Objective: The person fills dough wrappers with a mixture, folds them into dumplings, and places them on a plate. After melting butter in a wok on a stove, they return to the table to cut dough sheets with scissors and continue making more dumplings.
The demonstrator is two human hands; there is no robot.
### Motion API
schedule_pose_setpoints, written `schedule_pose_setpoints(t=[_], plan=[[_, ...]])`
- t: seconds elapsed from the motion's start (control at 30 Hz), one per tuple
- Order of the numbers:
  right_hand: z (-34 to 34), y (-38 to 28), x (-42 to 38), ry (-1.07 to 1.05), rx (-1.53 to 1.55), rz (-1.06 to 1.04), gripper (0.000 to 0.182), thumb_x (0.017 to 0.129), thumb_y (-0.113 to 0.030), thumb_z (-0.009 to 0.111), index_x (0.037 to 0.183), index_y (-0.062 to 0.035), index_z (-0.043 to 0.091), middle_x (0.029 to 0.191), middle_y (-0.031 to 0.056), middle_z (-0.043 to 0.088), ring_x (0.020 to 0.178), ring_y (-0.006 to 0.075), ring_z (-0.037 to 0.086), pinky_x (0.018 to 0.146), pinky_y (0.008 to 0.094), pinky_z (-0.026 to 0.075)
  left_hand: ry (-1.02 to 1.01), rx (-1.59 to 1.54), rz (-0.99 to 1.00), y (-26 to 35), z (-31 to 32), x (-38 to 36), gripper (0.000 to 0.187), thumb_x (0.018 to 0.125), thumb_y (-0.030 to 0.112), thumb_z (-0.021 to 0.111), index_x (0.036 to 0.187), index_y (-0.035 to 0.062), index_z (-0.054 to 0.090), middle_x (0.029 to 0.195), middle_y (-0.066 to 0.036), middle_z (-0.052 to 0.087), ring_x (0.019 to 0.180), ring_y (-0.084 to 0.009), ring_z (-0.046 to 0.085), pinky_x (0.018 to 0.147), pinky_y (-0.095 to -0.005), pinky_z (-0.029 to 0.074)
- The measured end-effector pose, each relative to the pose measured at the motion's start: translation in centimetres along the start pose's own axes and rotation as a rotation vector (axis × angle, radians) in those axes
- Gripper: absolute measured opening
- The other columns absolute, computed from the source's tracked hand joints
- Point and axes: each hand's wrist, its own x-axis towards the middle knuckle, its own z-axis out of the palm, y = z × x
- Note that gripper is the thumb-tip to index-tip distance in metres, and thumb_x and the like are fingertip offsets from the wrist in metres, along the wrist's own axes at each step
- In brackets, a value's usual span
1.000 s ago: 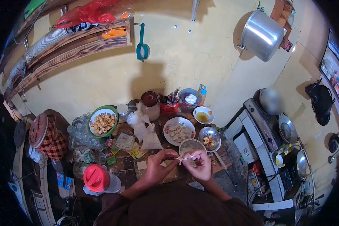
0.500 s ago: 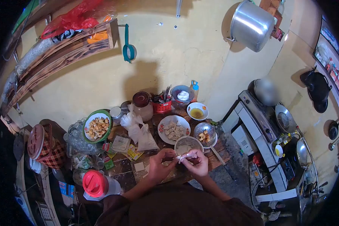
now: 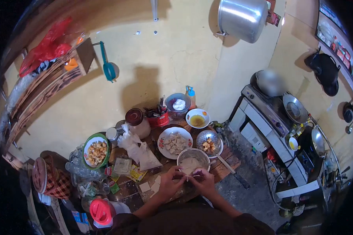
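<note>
My left hand (image 3: 171,183) and my right hand (image 3: 204,182) meet at the table's near edge, fingertips pinched on a small whitish dumpling wrapper (image 3: 187,177). Fingers cover much of it. Just beyond them stands a bowl of pale filling (image 3: 190,161). Square wrappers (image 3: 145,187) lie left of my left hand. Past the bowl, a floral plate (image 3: 161,150) holds several folded, uncooked dumplings (image 3: 175,143). Right of it, browned pieces (image 3: 208,145) sit in a metal strainer (image 3: 202,136) whose dark handle points toward the floor.
A green-rimmed bowl (image 3: 86,158) of browned pieces, plastic bags (image 3: 148,156) and a red-lidded jug (image 3: 102,211) stand to the left. A bowl of yellow liquid (image 3: 197,120) and a cutlery basket (image 3: 159,120) are at the back. The stove (image 3: 262,109) is on the right.
The camera view has shifted and tilted. My hands are drawn closer together on the wrapper, which shows less between the fingertips.
</note>
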Motion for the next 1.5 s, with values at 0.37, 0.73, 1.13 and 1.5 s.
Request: schedule_pose_setpoints(t=[0.37,0.73,1.13,1.5], plan=[[-1.2,1.7,1.1,0.16,0.068,0.077,0.023,0.076,-0.002,0.066,0.096,0.0,0.054,0.093,0.0077,0.062,0.087,0.0126,0.06,0.074,0.0274,0.052,0.086,0.136,0.069,-7.9,-1.8,7.7,0.029,0.073,0.005,0.067,0.099,0.003,0.055,0.077,-0.007,0.064,0.069,-0.0155,0.064,0.062,-0.0272,0.051],[-3.0,3.4,-0.2,0.115,-0.112,0.131,0.016,0.077,-0.009,0.066,0.088,-0.0001,0.061,0.085,0.0083,0.065,0.079,0.0139,0.063,0.068,0.0268,0.051,0.368,0.502,0.09,-19.9,-4.6,20.3,0.019,0.071,0.002,0.063,0.087,0.0016,0.055,0.073,-0.013,0.061,0.071,-0.0279,0.062,0.063,-0.0367,0.048],[-3.9,5.1,-0.9,0.111,-0.099,0.224,0.018,0.079,-0.013,0.065,0.09,-0.0006,0.061,0.08,0.0074,0.064,0.072,0.0133,0.061,0.066,0.0267,0.05,0.238,0.503,-0.076,-19.4,-5.7,17.9,0.028,0.066,0.011,0.067,0.092,0.0036,0.059,0.077,-0.014,0.063,0.074,-0.0289,0.062,0.068,-0.0378,0.048],[-3.3,2.4,1.0,-0.01,-0.204,0.136,0.016,0.078,-0.011,0.064,0.09,-0.0014,0.061,0.083,0.0072,0.064,0.076,0.013,0.062,0.066,0.0266,0.05,-0.37,0.862,-0.417,-14.8,-5.1,0.0,0.035,0.059,0.02,0.075,0.088,0.0062,0.062,0.091,-0.011,0.061,0.087,-0.0288,0.058,0.076,-0.0404,0.047]])
